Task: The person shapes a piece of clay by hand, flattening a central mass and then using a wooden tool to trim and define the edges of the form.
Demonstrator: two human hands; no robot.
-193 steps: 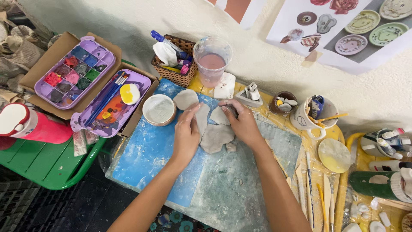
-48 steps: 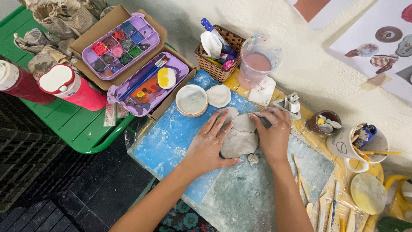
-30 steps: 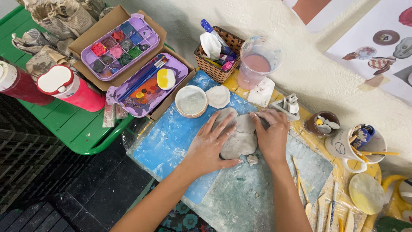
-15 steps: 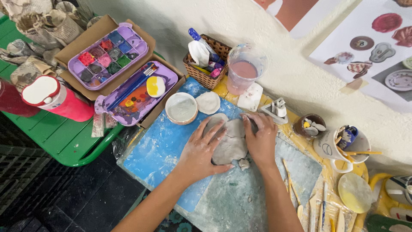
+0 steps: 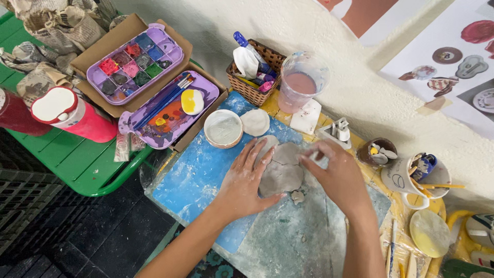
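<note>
Clay-smeared blue mat (image 5: 195,175) beside rough white wall (image 5: 355,77)

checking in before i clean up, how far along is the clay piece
Done: the grey clay lies pressed flat on the blue mat. In hand: the left hand rests on its edge and the right hand works its far side. Left: the edge is ragged, a small crumb lies loose, and the paints sit apart.

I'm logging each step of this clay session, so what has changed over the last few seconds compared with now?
Little changed. Both hands stayed on the grey clay slab: the left hand lies flat along its left edge, the right hand works its upper right edge, fingertips pinching. The slab stayed on the blue mat; the small bowl and paint palette kept their places. Only the camera view shifted.
</note>
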